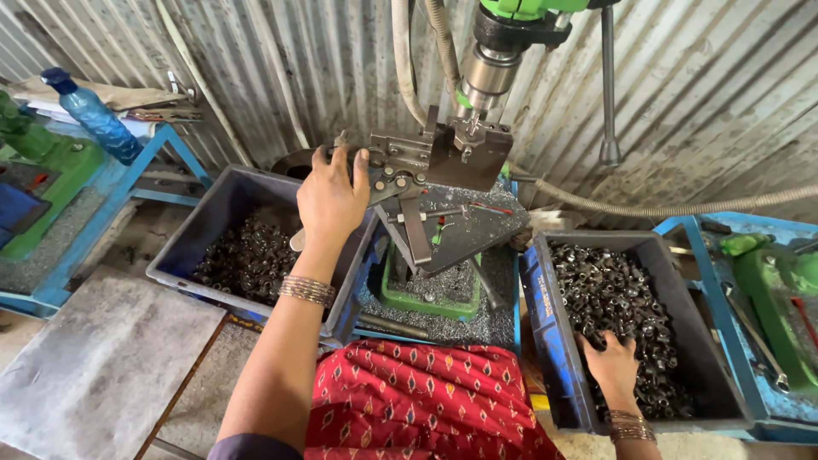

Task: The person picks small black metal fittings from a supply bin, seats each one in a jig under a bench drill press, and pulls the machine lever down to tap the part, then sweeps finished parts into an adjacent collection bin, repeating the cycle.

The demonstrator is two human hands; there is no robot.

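In the head view, the left hand (331,198) reaches forward to the grey metal clamping fixture (426,158) that sits under the steel spindle of the green drill press (494,60); its fingers curl over the fixture's left end, at the lever there, and whether a part is pinched under them cannot be told. The right hand (612,362) is down in the dark blue plastic crate of small dark metal ring parts (558,341) at the right edge of the blue work stand (514,281), fingers spread narrow over the heap and touching the parts, with none clearly lifted. A second dark blue plastic crate with a thinner layer of similar metal parts (213,221) stands at the stand's left edge, just below the left wrist. Judging by the two crates, the work looks to be somewhere in its middle: the right one is well stocked and the left one only partly covered, so much seems left. Metal swarf (494,319) lies around the green base (426,302) under the fixture. A blue plastic bottle (92,115) stands at the far left on another blue stand.
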